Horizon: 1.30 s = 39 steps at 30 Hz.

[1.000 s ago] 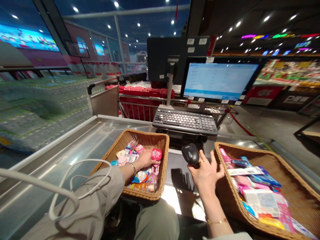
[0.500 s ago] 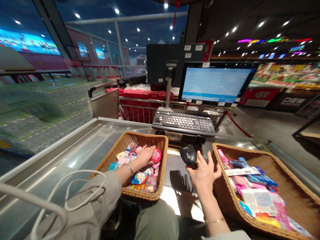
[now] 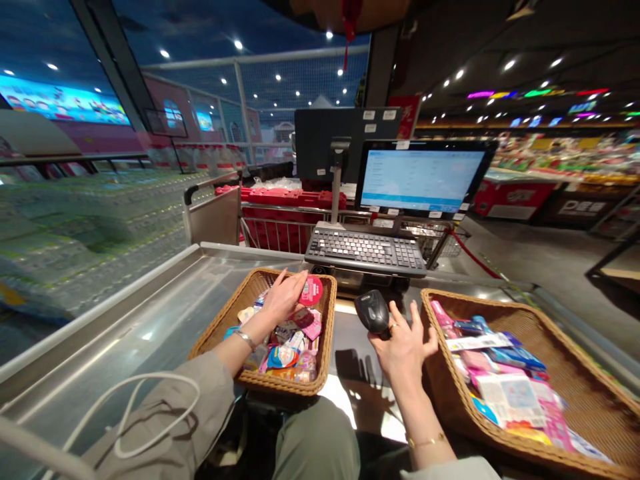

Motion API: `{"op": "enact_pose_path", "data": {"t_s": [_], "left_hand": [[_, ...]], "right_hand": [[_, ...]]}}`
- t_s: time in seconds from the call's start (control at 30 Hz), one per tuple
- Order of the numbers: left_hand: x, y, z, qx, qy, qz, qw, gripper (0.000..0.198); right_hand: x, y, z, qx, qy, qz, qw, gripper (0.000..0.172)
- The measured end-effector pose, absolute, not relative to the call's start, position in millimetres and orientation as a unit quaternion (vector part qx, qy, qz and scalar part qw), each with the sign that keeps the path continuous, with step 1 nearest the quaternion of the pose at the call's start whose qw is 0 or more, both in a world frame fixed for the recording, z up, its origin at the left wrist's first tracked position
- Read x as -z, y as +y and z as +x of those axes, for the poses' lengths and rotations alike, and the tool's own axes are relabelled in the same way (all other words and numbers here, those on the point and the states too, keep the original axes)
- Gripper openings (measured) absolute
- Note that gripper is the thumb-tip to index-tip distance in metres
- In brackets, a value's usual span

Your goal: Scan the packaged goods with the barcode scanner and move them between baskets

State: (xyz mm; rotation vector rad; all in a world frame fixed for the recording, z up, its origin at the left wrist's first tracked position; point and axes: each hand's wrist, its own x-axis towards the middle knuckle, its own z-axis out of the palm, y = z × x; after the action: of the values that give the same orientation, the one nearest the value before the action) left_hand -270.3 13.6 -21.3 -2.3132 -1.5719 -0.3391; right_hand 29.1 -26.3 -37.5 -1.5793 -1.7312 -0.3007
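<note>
My left hand [image 3: 284, 297] is closed on a round pink packet [image 3: 311, 291], lifted above the left wicker basket [image 3: 220, 320], which holds several small colourful packets. A black handheld barcode scanner [image 3: 372, 311] is gripped by my right hand [image 3: 404, 340] over the steel counter between the two baskets; the fingers not on the scanner are spread. The scanner's head points toward the left basket. A right wicker basket [image 3: 575, 347] lies to the right of that hand, with several flat packets in it.
A black keyboard [image 3: 367, 251] and a lit checkout screen [image 3: 419, 179] stand behind the baskets. The steel counter [image 3: 165, 307] runs off to the left. A shopping trolley with red crates [image 3: 285, 213] stands behind. A white cable [image 3: 145, 413] loops over my left sleeve.
My left hand has lifted the round pink packet up out of the left basket. My right hand with the scanner has stayed nearly in place. My view has tilted slightly upward.
</note>
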Motion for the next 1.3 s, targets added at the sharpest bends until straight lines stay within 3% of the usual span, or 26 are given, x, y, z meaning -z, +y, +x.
{"op": "enact_pose_path", "data": {"t_s": [0.37, 0.9, 1.3], "left_hand": [[-13.6, 13.6, -229.5, 0.191, -0.499, -0.817, 0.218, 0.084], [-3.9, 22.7, -165.2, 0.266, -0.441, -0.824, 0.237, 0.101], [10.8, 25.5, -168.6, 0.272, -0.449, -0.826, 0.206, 0.089]], "right_hand": [[25.5, -35.2, 29.9, 0.141, -0.681, -0.586, 0.416, 0.021], [15.2, -43.6, 34.5, 0.143, -0.705, -0.543, 0.433, 0.023], [17.6, -43.2, 32.7, 0.133, -0.714, -0.529, 0.439, 0.015]]}}
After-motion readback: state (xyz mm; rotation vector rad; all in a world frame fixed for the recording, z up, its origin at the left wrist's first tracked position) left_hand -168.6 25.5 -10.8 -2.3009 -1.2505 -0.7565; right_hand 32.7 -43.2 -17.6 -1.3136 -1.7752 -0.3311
